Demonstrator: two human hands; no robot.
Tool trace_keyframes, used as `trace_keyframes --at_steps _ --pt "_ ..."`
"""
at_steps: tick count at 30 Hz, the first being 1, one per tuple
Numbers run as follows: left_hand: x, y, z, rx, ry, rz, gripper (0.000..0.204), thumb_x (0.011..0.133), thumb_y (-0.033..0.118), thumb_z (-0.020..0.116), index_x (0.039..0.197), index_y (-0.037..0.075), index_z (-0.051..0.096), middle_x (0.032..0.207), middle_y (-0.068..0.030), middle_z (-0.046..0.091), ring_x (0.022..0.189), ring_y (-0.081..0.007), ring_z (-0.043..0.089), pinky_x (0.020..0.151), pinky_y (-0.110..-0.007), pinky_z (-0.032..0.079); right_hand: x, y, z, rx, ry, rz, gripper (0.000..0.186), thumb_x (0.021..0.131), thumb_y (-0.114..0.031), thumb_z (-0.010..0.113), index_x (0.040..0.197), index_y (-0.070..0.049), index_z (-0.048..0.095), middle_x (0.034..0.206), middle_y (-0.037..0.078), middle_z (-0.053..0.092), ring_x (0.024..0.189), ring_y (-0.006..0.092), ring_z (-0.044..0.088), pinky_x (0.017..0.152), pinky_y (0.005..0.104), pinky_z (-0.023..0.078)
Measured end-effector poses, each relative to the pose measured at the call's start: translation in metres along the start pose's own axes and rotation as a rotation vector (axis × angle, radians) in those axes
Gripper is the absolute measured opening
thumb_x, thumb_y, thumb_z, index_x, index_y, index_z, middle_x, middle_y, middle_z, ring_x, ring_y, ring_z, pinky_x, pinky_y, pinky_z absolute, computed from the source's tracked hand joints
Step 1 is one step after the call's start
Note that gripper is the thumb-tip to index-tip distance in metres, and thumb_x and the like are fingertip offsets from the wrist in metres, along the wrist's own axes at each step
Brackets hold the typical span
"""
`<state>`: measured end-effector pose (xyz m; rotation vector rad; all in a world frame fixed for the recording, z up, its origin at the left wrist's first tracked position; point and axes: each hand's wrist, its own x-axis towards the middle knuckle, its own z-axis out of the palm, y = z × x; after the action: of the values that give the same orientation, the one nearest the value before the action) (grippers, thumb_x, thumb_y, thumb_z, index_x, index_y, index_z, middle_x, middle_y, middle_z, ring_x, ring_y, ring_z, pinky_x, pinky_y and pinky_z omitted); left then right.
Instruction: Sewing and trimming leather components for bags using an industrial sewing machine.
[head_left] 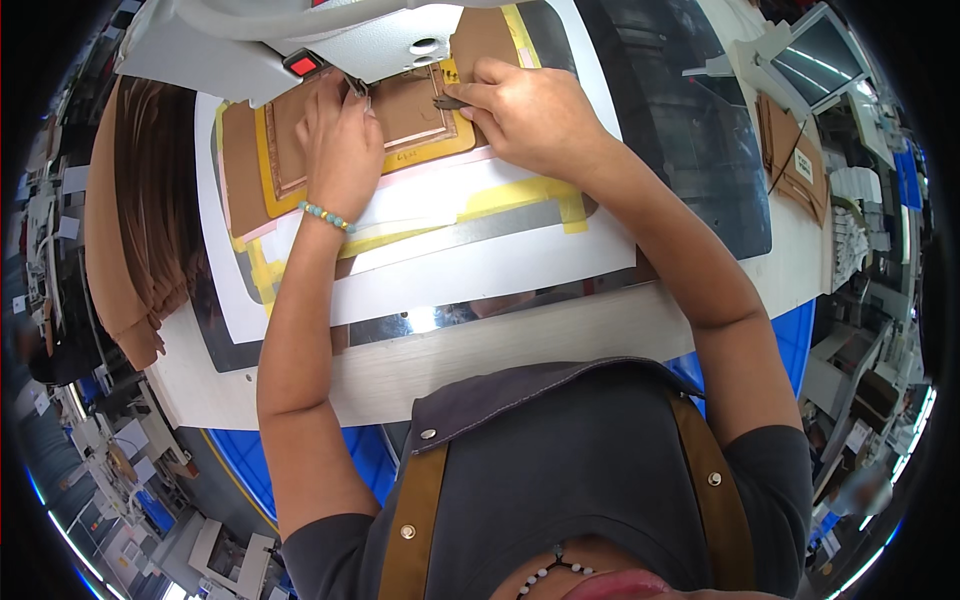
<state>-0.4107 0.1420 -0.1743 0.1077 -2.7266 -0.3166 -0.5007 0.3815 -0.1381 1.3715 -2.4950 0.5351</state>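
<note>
My left hand point(340, 145) rests on a brown panel point(405, 115) in a yellow template point(410, 152), fingers bent and slightly apart beside the presser foot of a white sewing machine point(215, 55); some fingertips are partly hidden there. My right hand point(530, 120) pinches a small dark tool point(448, 103), apparently thread snips, over the template's upper right. The template lies on layered white, grey and pink sheets point(430, 270) patched with yellow tape.
The machine's head overhangs both hands. A thick stack of brown pieces point(130, 230) stands at left. At right are a dark plate point(710, 170), a tilted screen point(805, 65) and brown pieces point(795, 155). A blue bin point(795, 345) shows below the pale tabletop point(230, 400).
</note>
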Motion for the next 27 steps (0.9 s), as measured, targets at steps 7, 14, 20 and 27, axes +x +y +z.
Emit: trace_keyframes --at_steps 7,14,20,27 --pt "0.000 -0.001 0.000 -0.010 -0.006 0.001 0.030 0.098 0.012 0.057 0.120 -0.003 0.071 0.148 -0.0237 0.053 0.143 -0.0393 0.045 0.113 -0.056 0.036 0.000 0.006 -0.001 0.049 0.021 -0.081 0.027 0.095 -0.020 0.073 0.120 -0.016 0.082 0.096 0.003 0.073 0.074 0.0246 0.074 0.067 0.0369 0.061" --pt "0.000 0.000 -0.002 -0.012 -0.002 0.001 0.030 0.097 0.012 0.058 0.121 -0.002 0.071 0.146 -0.0227 0.054 0.142 -0.0392 0.046 0.114 -0.056 0.035 0.000 0.008 -0.006 -0.050 0.059 0.018 0.023 0.095 -0.021 0.074 0.116 -0.015 0.082 0.093 0.001 0.071 0.072 0.0229 0.073 0.066 0.0356 0.060" --pt "0.002 0.010 -0.010 0.016 0.102 0.106 0.027 0.097 0.009 0.061 0.119 -0.001 0.073 0.129 -0.0189 0.063 0.131 -0.0376 0.056 0.106 -0.051 0.044 0.000 0.004 -0.003 0.029 0.040 -0.047 0.028 0.085 -0.016 0.074 0.111 -0.012 0.083 0.091 0.007 0.071 0.072 0.0264 0.074 0.065 0.0393 0.061" --pt "0.001 0.042 -0.025 -0.059 0.107 0.340 0.033 0.091 0.002 0.072 0.124 0.004 0.075 0.123 -0.0097 0.074 0.112 -0.0298 0.070 0.095 -0.040 0.058 0.000 0.004 -0.002 0.015 0.014 -0.049 0.026 0.085 -0.013 0.073 0.109 -0.011 0.083 0.094 0.009 0.073 0.074 0.0282 0.075 0.066 0.0398 0.062"
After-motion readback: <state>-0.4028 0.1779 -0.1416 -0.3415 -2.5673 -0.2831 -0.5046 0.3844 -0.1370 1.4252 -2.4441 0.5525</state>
